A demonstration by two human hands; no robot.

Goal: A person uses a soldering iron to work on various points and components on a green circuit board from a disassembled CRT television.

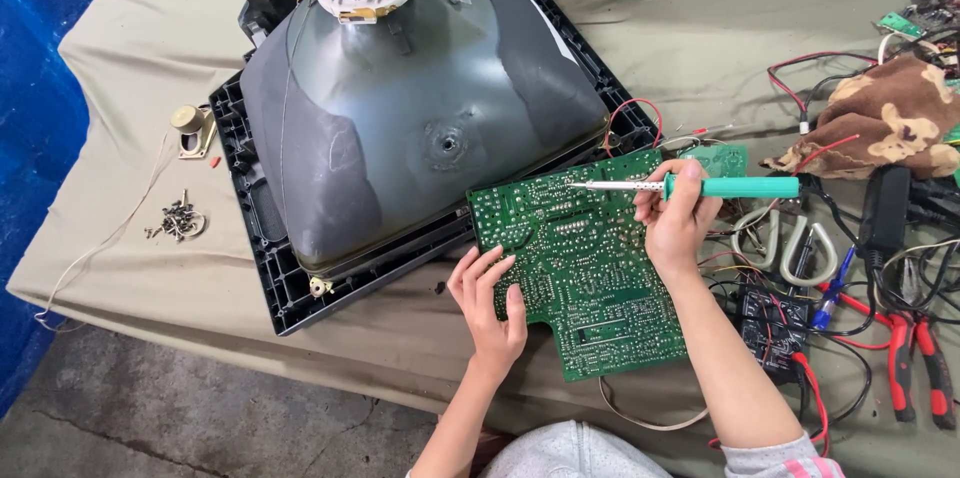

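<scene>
Green board [580, 268] lies between the hands: left hand [490, 303] flat on its edge, right hand [678, 218] gripping iron [700, 186].

A big grey picture tube [400, 108] is lying face down in a black plastic frame [265, 268] on an olive cloth [700, 28]. A small heap of screws [177, 221] and a little round speaker [190, 126] are sitting left of the frame. At the right, red-handled pliers [920, 358] are resting among tangled wires [800, 88], beside a camouflage rag [885, 118] and a black adapter [884, 208]. Blue sheeting [35, 88] is showing at the left.
</scene>
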